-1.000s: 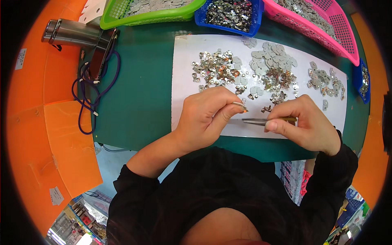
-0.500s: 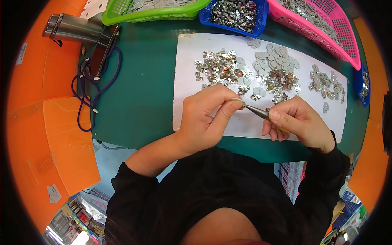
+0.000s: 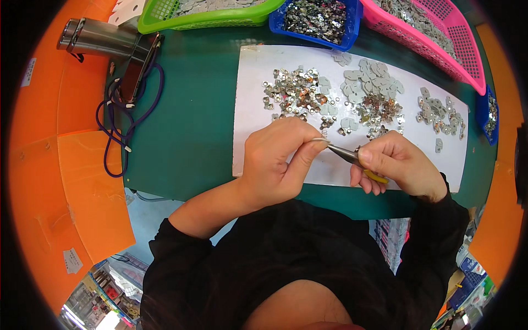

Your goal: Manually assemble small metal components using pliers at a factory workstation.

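— What's changed since a second ago?

— I see the tweezers [image 3: 345, 154] tilted now. They lay almost level along the near edge of the white sheet [image 3: 253, 99] before; now their tip slants up and left to the fingertips of the left hand [image 3: 275, 159]. The right hand [image 3: 399, 165] has come closer to the left one, and both sit a little nearer the sheet's near edge.

— And the hands themselves?

— The left hand's thumb and fingers are pinched together on a small silver part [image 3: 320, 141], held just above the sheet's near edge. The right hand is clamped on the tweezers, whose tip meets that part. The two hands are close but not touching.

— Containers?

— Along the table's far edge I see a green basket [image 3: 220, 19] of flat grey pieces, a blue tray [image 3: 352, 25] of shiny metal bits beside it, and a pink basket [image 3: 462, 60] of grey pieces towards the far right corner. A second small blue tray [image 3: 484, 113] of metal bits sits at the right edge. Loose silver and grey parts lie in heaps on the sheet.
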Demonstrator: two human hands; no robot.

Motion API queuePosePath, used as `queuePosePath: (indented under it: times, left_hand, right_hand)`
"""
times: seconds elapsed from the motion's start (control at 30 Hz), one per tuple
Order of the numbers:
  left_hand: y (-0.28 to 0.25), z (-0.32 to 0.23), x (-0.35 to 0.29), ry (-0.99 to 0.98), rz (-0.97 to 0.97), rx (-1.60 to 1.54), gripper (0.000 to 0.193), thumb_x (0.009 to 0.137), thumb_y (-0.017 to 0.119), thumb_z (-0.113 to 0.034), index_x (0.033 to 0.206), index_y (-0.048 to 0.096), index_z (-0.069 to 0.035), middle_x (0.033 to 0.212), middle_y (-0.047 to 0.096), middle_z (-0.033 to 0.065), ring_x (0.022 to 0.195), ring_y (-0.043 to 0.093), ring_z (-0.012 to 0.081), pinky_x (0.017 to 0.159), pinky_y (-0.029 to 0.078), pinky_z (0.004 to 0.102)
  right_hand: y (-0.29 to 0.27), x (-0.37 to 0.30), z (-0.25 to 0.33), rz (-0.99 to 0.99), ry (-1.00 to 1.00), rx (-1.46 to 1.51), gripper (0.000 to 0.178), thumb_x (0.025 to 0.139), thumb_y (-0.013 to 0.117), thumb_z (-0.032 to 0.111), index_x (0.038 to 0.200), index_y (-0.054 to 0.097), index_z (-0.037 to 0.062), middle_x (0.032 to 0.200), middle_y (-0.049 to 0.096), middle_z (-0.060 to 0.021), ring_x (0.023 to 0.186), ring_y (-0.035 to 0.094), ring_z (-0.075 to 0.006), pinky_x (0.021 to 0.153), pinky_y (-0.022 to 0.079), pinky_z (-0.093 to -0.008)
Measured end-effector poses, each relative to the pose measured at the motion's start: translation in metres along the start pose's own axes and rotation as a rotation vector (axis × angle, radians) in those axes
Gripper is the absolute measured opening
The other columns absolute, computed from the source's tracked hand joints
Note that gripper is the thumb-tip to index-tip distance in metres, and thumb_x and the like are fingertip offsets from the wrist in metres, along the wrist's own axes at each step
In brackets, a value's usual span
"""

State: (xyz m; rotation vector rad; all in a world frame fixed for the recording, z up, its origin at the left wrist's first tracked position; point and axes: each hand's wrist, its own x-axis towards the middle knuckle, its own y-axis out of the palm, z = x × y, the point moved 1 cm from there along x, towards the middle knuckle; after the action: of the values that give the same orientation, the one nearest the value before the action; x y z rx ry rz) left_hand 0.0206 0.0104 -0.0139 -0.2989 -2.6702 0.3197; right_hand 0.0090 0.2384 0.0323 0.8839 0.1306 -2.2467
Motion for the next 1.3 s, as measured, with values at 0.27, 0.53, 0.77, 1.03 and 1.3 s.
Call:
queuePosePath:
  times: [0.27,0.53,0.77,1.03,1.3]
  left_hand:
    - [-0.002,0.0,-0.007,0.062,0.069,0.009,0.007,0.094,0.058,0.002,0.089,0.062,0.005,0.081,0.064,0.0116,0.066,0.058,0.014,0.06,0.046,0.0245]
    - [-0.001,0.0,-0.005,-0.035,0.022,-0.002,0.011,0.097,0.056,0.0,0.089,0.061,0.005,0.08,0.064,0.0094,0.067,0.057,0.0109,0.062,0.046,0.0228]
    - [-0.003,0.001,0.001,-0.225,0.15,-0.315,0.016,0.101,0.054,-0.008,0.093,0.061,0.004,0.087,0.064,0.0088,0.077,0.06,0.0113,0.071,0.05,0.0253]
    - [-0.007,0.0,0.008,-0.366,0.309,-0.347,0.018,0.101,0.056,-0.009,0.091,0.062,0.004,0.084,0.063,0.0061,0.079,0.063,0.0115,0.073,0.052,0.0255]
    - [0.0,0.004,0.007,-0.396,0.252,-0.43,0.018,0.095,0.061,-0.009,0.082,0.064,0.003,0.071,0.062,0.0047,0.063,0.053,0.0084,0.057,0.042,0.0249]
  right_hand:
    - [0.01,-0.005,0.0,-0.129,-0.186,-0.27,0.038,0.098,0.058,0.03,0.078,0.069,-0.0002,0.061,0.059,-0.0007,0.054,0.05,-0.0073,0.05,0.037,-0.0235]
    - [0.041,-0.004,-0.006,-0.711,-0.515,-0.766,0.026,0.088,0.072,0.023,0.078,0.067,-0.0005,0.062,0.06,-0.0139,0.053,0.056,-0.0324,0.049,0.04,-0.0359]
    - [0.016,-0.019,0.006,-0.455,-0.294,-0.465,0.019,0.091,0.065,0.014,0.083,0.065,-0.0025,0.067,0.061,-0.0087,0.059,0.055,-0.0147,0.057,0.042,-0.0284]
    - [0.007,-0.02,0.016,-0.3,-0.115,-0.529,0.028,0.094,0.063,0.023,0.081,0.065,-0.0026,0.067,0.06,-0.0059,0.06,0.052,-0.0114,0.056,0.04,-0.0266]
    - [-0.008,-0.016,0.023,-0.219,0.001,-0.593,0.031,0.096,0.062,0.027,0.083,0.067,-0.0012,0.071,0.065,-0.0059,0.065,0.059,-0.0112,0.06,0.046,-0.0255]
